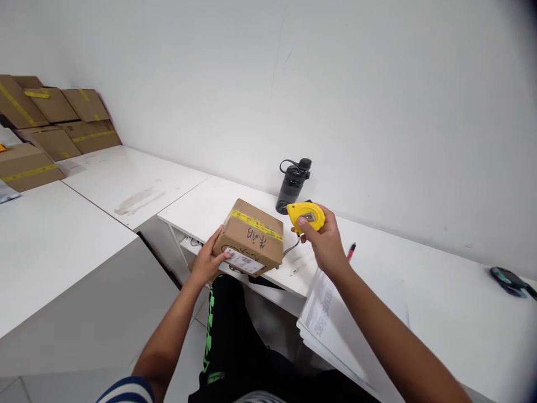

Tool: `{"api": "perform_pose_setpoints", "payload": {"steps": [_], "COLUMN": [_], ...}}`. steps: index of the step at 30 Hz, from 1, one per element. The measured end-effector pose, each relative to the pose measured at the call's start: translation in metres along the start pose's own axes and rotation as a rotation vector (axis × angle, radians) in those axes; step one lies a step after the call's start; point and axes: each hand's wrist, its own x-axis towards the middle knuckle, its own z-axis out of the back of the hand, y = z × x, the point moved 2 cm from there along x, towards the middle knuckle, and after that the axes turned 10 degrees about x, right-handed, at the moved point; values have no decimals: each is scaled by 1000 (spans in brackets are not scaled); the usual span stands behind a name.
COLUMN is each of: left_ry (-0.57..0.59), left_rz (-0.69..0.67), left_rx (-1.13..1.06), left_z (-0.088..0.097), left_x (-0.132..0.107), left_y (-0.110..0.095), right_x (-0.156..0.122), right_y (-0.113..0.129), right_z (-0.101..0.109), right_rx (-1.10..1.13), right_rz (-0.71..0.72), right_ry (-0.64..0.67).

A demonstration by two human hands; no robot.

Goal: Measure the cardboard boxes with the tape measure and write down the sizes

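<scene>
A brown cardboard box (262,221) with yellow tape, black handwriting and a white label sits tilted at the desk's front edge. My left hand (207,260) grips its left end, thumb on the front face by the label. In my right hand (321,232) is a yellow tape measure (306,217), held up to the right of the box with the thumb across its front. A dark strap or cord hangs from the tape measure toward the box's right side; where it ends is hard to make out.
A black water bottle (292,186) stands behind the box against the wall. Stacked papers (331,319) and a red pen (351,252) lie under my right forearm. A dark handled object (509,280) rests far right. Taped cardboard boxes (54,134) are piled at the far left.
</scene>
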Motion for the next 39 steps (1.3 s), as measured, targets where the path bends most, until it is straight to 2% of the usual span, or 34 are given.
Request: {"api": "perform_pose_setpoints", "payload": {"steps": [2, 5, 7, 9, 11, 14, 18, 22, 25, 28, 34, 39], "left_ry": [60, 113, 66, 0, -29, -2, -3, -49, -62, -66, -76, -117], "left_rz": [26, 34, 30, 12, 10, 83, 215, 272, 266, 254, 273, 250], "left_rx": [-66, -222, -353, -454, -516, -562, -565, -559, -561, -551, -530, -465], "left_z": [-22, -48, -54, -53, -51, -51, -52, -52, -51, -50, -49, -48], "left_x": [-11, -16, -12, -3, 7, 16, 14, 10, 12, 14, 15, 17], "left_y": [2, -9, -21, -33, -46, -60, -68, -71, -74, -76, -75, -74], "right_x": [15, 32, 38, 40, 41, 41, 39, 35, 31, 26, 11, -3], "right_y": [-1, -4, -5, -5, -5, -6, -5, 0, 4, 10, 20, 22], "right_z": [-14, -40, -55, -65, -72, -77, -81, -81, -75, -58, 1, 45], "right_rx": [-44, -188, -311, -422, -507, -590, -628, -661, -681, -708, -754, -774], "right_rz": [11, 74, 112, 158, 216, 271, 269, 252, 256, 266, 125, 116], "right_ry": [70, 331, 528, 638, 686, 720, 750, 774, 756, 722, 639, 554]}}
